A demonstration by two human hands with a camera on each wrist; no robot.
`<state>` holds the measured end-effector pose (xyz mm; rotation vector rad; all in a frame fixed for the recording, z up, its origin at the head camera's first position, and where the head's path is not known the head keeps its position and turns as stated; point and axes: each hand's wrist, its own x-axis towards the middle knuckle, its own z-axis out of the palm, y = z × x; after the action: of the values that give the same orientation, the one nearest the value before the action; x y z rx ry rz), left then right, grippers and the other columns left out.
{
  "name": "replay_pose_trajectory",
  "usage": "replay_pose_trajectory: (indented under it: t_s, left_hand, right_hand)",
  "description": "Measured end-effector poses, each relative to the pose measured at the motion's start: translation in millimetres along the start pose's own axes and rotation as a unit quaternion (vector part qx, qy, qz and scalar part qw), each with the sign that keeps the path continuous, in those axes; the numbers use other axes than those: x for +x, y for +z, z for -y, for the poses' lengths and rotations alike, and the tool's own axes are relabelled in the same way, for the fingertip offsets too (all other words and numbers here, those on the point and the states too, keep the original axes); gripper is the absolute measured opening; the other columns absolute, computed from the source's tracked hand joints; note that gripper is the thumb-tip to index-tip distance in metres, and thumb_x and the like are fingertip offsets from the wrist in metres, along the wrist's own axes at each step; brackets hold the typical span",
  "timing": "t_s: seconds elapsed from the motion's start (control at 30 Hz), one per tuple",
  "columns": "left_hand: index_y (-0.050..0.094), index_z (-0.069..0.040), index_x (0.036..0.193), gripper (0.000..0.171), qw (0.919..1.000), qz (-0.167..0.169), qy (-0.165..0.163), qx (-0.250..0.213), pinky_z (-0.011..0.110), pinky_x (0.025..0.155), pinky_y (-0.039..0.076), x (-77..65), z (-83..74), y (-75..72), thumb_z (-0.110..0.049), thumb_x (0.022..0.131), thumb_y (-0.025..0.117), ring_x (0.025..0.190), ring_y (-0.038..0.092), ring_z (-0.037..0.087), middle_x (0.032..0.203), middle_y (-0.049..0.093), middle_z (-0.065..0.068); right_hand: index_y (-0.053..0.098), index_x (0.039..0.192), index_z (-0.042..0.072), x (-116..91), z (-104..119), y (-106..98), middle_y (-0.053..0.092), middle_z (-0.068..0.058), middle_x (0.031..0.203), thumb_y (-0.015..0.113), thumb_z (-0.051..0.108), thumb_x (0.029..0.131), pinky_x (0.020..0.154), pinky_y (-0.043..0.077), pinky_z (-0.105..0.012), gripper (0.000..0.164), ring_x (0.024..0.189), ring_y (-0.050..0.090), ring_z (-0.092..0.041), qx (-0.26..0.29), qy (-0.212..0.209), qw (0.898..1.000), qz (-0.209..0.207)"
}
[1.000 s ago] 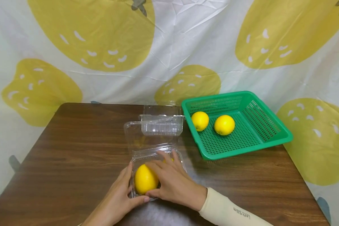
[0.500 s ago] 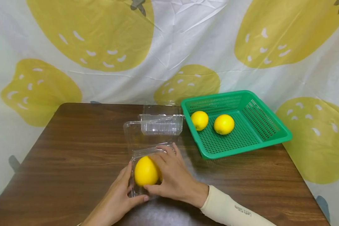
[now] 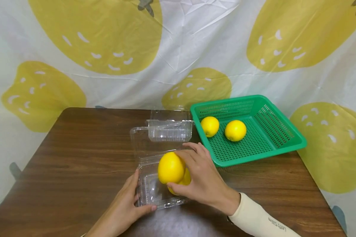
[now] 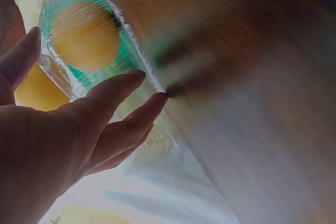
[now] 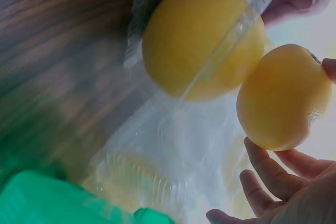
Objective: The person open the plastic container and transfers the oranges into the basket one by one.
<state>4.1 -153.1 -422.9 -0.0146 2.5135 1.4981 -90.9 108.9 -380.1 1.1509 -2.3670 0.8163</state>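
Observation:
My right hand (image 3: 206,177) pinches a lemon (image 3: 170,168) between thumb and fingertips, raised over an opened clear plastic clamshell container (image 3: 149,194). Behind that fruit, a second lemon (image 3: 188,177) sits in the container's right side, partly hidden by the hand. Both show in the right wrist view, the held lemon (image 5: 283,98) beside the one in the container (image 5: 202,40). My left hand (image 3: 123,207) grips the container's left side, thumb at the front edge. Through its clear wall, the left wrist view shows a lemon (image 4: 86,35).
A green plastic basket (image 3: 261,154) with two lemons, one (image 3: 210,126) against its left wall and another (image 3: 235,130) nearer the middle, stands at the back right. Another clear container (image 3: 169,131) stands behind the opened lid (image 3: 140,141). Everything rests on a brown wooden table (image 3: 77,171).
My right hand has lifted the lemon from the container's left part and carried it up and right, uncovering the container floor there. The left hand has stayed in place.

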Motion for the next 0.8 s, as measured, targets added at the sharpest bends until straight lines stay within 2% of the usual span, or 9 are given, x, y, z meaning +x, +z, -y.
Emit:
replay_pose_trajectory:
  t_s: [0.17,0.53,0.8]
  left_hand:
    - [0.012,0.000,0.175,0.129,0.9999,0.001,-0.006,-0.008,0.049,0.109,0.057,-0.1,-0.8,0.4,-0.030,0.084,0.099,0.142,0.058,0.050,0.180,0.012,0.030]
    - [0.011,-0.002,0.176,0.130,0.9999,0.006,-0.013,-0.008,0.050,0.110,0.056,0.4,-1.7,-0.1,-0.031,0.084,0.099,0.142,0.058,0.049,0.180,0.012,0.028]
    - [0.011,0.000,0.175,0.130,0.9999,0.003,-0.001,-0.014,0.048,0.109,0.057,0.1,-0.3,-0.1,-0.026,0.084,0.099,0.141,0.059,0.051,0.180,0.012,0.030]
  right_hand:
    - [0.070,0.134,0.007,-3.8,-5.5,-15.9,0.076,-0.005,0.129,0.100,0.038,0.072,0.117,0.042,-0.062,0.076,0.141,0.054,-0.036,0.008,0.014,1.000,-0.009]
    - [0.071,0.132,0.001,-8.1,-23.2,-47.8,0.077,-0.008,0.125,0.100,0.031,0.071,0.103,0.050,-0.065,0.073,0.134,0.056,-0.041,-0.008,0.040,0.998,-0.043]
    - [0.072,0.129,-0.002,-6.1,-41.9,-70.4,0.077,-0.016,0.123,0.100,0.028,0.071,0.099,0.053,-0.059,0.072,0.132,0.056,-0.043,-0.021,0.069,0.994,-0.076]
